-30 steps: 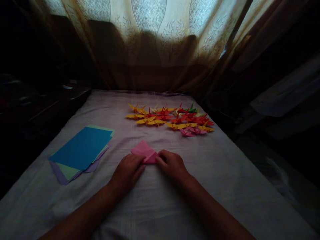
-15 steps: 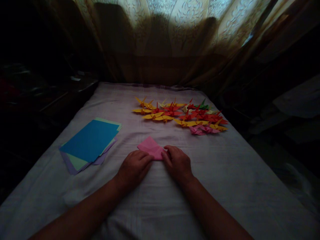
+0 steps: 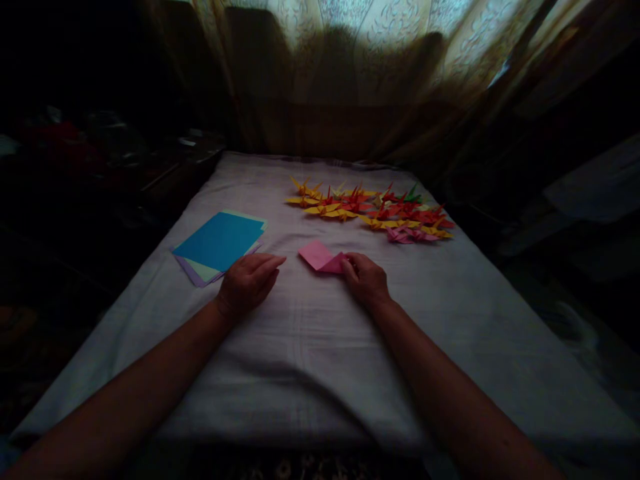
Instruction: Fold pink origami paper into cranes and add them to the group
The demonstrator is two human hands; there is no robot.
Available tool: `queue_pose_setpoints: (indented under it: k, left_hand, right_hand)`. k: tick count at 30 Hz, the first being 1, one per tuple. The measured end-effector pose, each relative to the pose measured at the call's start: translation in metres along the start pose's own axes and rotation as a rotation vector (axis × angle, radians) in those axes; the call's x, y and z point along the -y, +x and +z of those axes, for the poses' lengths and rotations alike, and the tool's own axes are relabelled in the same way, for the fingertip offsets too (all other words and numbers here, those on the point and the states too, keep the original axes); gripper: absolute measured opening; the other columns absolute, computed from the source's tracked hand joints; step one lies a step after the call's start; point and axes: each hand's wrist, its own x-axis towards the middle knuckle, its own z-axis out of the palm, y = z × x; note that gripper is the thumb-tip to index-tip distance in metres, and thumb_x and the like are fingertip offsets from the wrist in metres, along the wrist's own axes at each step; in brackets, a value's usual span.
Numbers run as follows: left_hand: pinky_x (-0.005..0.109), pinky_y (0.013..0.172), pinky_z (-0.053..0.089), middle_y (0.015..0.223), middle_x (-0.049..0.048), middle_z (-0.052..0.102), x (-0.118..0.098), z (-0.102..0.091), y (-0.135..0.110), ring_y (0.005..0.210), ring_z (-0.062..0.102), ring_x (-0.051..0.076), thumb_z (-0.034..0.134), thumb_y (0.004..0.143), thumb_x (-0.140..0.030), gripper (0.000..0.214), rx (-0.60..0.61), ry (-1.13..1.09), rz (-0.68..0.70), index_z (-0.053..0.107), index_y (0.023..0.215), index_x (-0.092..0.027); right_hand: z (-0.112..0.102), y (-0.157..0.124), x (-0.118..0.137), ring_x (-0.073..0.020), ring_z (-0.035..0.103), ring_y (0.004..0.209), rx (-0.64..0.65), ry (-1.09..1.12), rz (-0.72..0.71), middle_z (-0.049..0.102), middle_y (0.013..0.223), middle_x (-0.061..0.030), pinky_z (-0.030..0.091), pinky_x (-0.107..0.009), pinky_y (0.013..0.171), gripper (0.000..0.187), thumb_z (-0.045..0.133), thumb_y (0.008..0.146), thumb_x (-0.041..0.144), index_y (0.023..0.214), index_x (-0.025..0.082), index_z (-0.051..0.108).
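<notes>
A folded piece of pink origami paper [image 3: 317,257] lies near the middle of the cloth-covered table. My right hand [image 3: 367,277] pinches its right corner, where a flap is lifted. To its left, my left hand [image 3: 250,281] is apart from the paper, fingers stretched out and holding nothing. It is close to the near right edge of a stack of paper sheets [image 3: 220,240], blue on top, with pale green and purple sheets showing below.
Several folded paper cranes [image 3: 380,213] in yellow, red, pink, green and cream stand at the back right. A pale cloth [image 3: 280,373] with wrinkles covers the table. Behind it hangs a patterned curtain [image 3: 320,80]. Dark clutter [image 3: 115,140] is at the far left.
My left hand has let go of the pink paper and moved left. My right hand still holds its corner, and a flap there now stands raised. The view has shifted.
</notes>
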Motion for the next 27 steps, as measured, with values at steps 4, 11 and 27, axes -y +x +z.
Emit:
queue_pose_setpoints:
  k: [4, 11, 27]
  left_hand:
    - [0.033, 0.083, 0.055, 0.105, 0.0076, 0.07, 0.002, -0.009, -0.007, 0.095, 0.067, 0.02, 0.053, 0.092, -0.013, 0.036, -0.016, -0.038, 0.09, 0.054, 0.126, -0.022]
    - [0.032, 0.086, 0.054, 0.107, 0.0075, 0.069, 0.005, -0.008, -0.01, 0.098, 0.066, 0.019, 0.05, 0.093, -0.016, 0.034, -0.029, -0.082, 0.092, 0.055, 0.126, -0.023]
    - [0.037, 0.083, 0.049, 0.094, 0.0055, 0.071, -0.029, 0.064, 0.039, 0.089, 0.064, 0.021, 0.055, 0.091, -0.022, 0.013, 0.406, -0.25, -0.108, 0.068, 0.091, -0.02]
  right_hand:
    - [0.001, 0.0, -0.001, -0.0221, 0.065, 0.09, 0.011, -0.004, 0.008, 0.072, 0.102, -0.0094, 0.049, -0.032, 0.079, 0.029, 0.045, 0.093, 0.036, 0.102, 0.02, 0.068]
    - [-0.006, -0.004, 0.01, -0.0183, 0.063, 0.08, -0.018, -0.041, -0.177, 0.07, 0.087, -0.0056, 0.049, -0.027, 0.075, 0.016, 0.06, 0.086, 0.029, 0.094, 0.02, 0.07]
    - [-0.022, -0.013, 0.004, -0.0182, 0.065, 0.084, 0.128, 0.08, -0.423, 0.073, 0.091, -0.0071, 0.049, -0.031, 0.081, 0.017, 0.056, 0.086, 0.021, 0.092, 0.02, 0.072]
